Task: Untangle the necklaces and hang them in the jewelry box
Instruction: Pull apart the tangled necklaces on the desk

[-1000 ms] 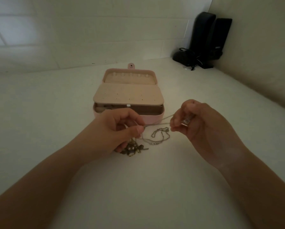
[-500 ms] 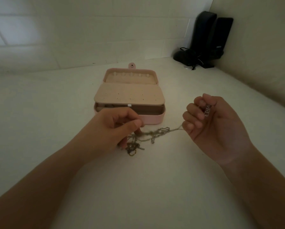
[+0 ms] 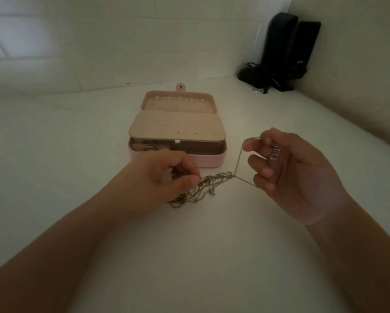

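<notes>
The left hand (image 3: 167,175) has its fingers curled and its thumb tip pressed against the forefinger, pinching the tangle (image 3: 203,186) of necklace chains at its left end; the rest of the bunch trails down past the thumb onto the counter (image 3: 212,256). From the tangle a thin chain (image 3: 239,159) rises to the right hand (image 3: 298,177), where thumb and forefinger pinch it at the top. A second strand runs from the tangle to the lower curled fingers. A silver pendant (image 3: 275,152) lies against the right palm. Behind the hands the pink box (image 3: 210,160) stands open, with a row of pegs in its lid.
</notes>
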The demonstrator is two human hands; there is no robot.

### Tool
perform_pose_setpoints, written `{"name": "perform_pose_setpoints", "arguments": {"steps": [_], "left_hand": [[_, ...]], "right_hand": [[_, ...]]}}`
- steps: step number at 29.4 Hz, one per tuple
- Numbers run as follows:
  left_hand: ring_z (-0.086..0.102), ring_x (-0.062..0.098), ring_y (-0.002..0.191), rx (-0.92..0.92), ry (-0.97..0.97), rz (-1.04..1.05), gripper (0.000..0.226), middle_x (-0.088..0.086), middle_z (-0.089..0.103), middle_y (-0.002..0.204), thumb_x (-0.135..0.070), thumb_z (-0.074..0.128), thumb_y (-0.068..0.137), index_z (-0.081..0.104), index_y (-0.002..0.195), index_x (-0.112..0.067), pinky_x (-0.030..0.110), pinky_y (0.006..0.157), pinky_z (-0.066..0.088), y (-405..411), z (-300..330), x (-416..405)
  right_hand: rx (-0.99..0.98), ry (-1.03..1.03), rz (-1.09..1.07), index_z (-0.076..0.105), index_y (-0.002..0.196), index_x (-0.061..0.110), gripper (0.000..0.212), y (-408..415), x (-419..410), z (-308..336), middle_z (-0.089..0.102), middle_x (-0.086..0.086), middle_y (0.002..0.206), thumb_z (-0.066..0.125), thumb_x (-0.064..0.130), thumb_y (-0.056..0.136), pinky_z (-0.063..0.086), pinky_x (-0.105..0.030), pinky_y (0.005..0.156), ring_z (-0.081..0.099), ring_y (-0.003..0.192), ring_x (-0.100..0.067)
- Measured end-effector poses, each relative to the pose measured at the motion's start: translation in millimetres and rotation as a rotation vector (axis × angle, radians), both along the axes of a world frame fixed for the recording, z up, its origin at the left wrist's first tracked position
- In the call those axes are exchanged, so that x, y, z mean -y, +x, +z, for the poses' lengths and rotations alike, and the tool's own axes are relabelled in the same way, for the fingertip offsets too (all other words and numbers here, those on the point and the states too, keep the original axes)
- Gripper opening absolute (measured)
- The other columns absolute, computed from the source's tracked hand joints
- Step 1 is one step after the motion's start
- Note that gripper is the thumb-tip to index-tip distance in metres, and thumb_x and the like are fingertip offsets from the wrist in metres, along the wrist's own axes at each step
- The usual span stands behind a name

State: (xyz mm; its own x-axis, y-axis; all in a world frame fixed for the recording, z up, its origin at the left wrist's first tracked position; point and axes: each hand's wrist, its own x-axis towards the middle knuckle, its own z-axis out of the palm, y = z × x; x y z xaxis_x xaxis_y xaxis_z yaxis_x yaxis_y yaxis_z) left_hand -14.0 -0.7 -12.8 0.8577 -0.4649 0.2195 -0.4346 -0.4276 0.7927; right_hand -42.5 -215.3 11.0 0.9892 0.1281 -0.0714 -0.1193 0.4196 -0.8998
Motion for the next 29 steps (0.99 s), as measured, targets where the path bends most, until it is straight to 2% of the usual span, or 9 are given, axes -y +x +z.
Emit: {"name": "perform_pose_setpoints", "arguments": {"steps": [3, 6, 10, 12, 14, 16, 20, 23, 29], "left_hand": [[0.057, -0.002, 0.067, -0.123, -0.116, -0.001, 0.010, -0.017, 0.064, 0.070, -0.030, 0.054, 0.077, 0.060, 0.070, -0.027, 0.007, 0.062, 0.042, 0.7, 2.9, -0.9], [0.063, 0.005, 0.079, -0.318, -0.338, -0.049, 0.016, -0.010, 0.067, 0.073, -0.019, 0.046, 0.073, 0.059, 0.063, -0.018, 0.016, 0.077, 0.049, 2.5, 5.4, -0.1], [0.056, 0.012, 0.052, -0.542, -0.497, -0.174, 0.017, 0.000, 0.059, 0.056, -0.014, 0.041, 0.073, 0.052, 0.060, -0.016, 0.018, 0.051, 0.046, -1.7, 9.2, 2.5], [0.051, 0.011, 0.048, -0.497, -0.447, -0.161, 0.012, 0.000, 0.054, 0.051, -0.016, 0.042, 0.074, 0.048, 0.065, -0.012, 0.018, 0.050, 0.044, -0.2, 7.4, 2.3], [0.047, 0.014, 0.049, -0.428, -0.428, -0.141, 0.010, -0.001, 0.050, 0.047, -0.019, 0.047, 0.074, 0.050, 0.067, -0.011, 0.019, 0.056, 0.045, 1.6, 6.1, 1.2], [0.045, 0.016, 0.051, -0.390, -0.416, -0.144, 0.009, -0.002, 0.049, 0.046, -0.024, 0.054, 0.071, 0.055, 0.066, -0.018, 0.021, 0.059, 0.044, 1.8, 6.7, 0.4], [0.041, 0.010, 0.050, -0.350, -0.360, -0.136, 0.008, -0.005, 0.048, 0.050, -0.028, 0.059, 0.071, 0.059, 0.063, -0.027, 0.022, 0.057, 0.036, 2.2, 6.1, -0.4], [0.038, 0.007, 0.048, -0.363, -0.398, -0.095, 0.006, -0.006, 0.042, 0.049, -0.024, 0.062, 0.071, 0.060, 0.067, -0.021, 0.013, 0.048, 0.034, 4.0, 5.2, -0.7], [0.037, 0.001, 0.044, -0.229, -0.277, 0.051, 0.017, -0.013, 0.045, 0.049, -0.037, 0.068, 0.075, 0.061, 0.074, -0.022, 0.010, 0.043, 0.030, 5.9, 1.6, 0.5]], "right_hand": [[-0.009, 0.000, 0.003, 0.041, 0.063, 0.018, 0.015, 0.4, 0.2, 1.3, 0.067, -0.002, 0.074, 0.044, 0.025, 0.076, 0.036, -0.017, 0.036, 0.034, 0.038, -0.009], [-0.002, 0.004, 0.044, 0.041, 0.059, 0.018, 0.019, -0.2, 0.1, 0.0, 0.068, -0.005, 0.075, 0.042, 0.023, 0.076, 0.037, -0.017, 0.037, 0.034, 0.037, -0.009], [0.081, -0.047, 0.132, 0.043, 0.060, 0.018, 0.013, -0.7, 1.6, -3.6, 0.068, -0.008, 0.070, 0.052, 0.022, 0.069, 0.038, -0.016, 0.039, 0.034, 0.036, -0.009], [0.143, -0.236, 0.149, 0.052, 0.057, 0.020, 0.018, -2.3, -1.0, -6.1, 0.066, -0.007, 0.061, 0.061, 0.024, 0.072, 0.038, -0.018, 0.038, 0.034, 0.035, -0.007], [0.184, -0.558, 0.108, 0.059, 0.057, 0.023, 0.028, -5.6, -7.5, -8.0, 0.062, -0.002, 0.054, 0.071, 0.038, 0.077, 0.037, -0.018, 0.037, 0.037, 0.035, -0.005], [0.219, -0.792, 0.075, 0.065, 0.065, 0.024, 0.022, -7.2, -13.3, -9.0, 0.060, 0.001, 0.051, 0.064, 0.046, 0.071, 0.036, -0.015, 0.039, 0.043, 0.036, -0.002], [0.304, -1.013, 0.151, 0.071, 0.075, 0.031, 0.021, -8.5, -13.2, -8.7, 0.058, 0.005, 0.058, 0.062, 0.047, 0.066, 0.031, -0.012, 0.046, 0.038, 0.043, -0.003], [0.271, -1.018, 0.176, 0.069, 0.072, 0.027, 0.012, -7.1, -8.4, -6.7, 0.059, 0.011, 0.057, 0.067, 0.038, 0.074, 0.030, -0.013, 0.045, 0.034, 0.043, -0.004], [0.082, -0.686, 0.213, 0.066, 0.063, 0.021, 0.018, -6.1, -3.2, -1.9, 0.049, 0.002, 0.044, 0.073, 0.035, 0.071, 0.026, -0.015, 0.037, 0.030, 0.036, -0.007]]}}
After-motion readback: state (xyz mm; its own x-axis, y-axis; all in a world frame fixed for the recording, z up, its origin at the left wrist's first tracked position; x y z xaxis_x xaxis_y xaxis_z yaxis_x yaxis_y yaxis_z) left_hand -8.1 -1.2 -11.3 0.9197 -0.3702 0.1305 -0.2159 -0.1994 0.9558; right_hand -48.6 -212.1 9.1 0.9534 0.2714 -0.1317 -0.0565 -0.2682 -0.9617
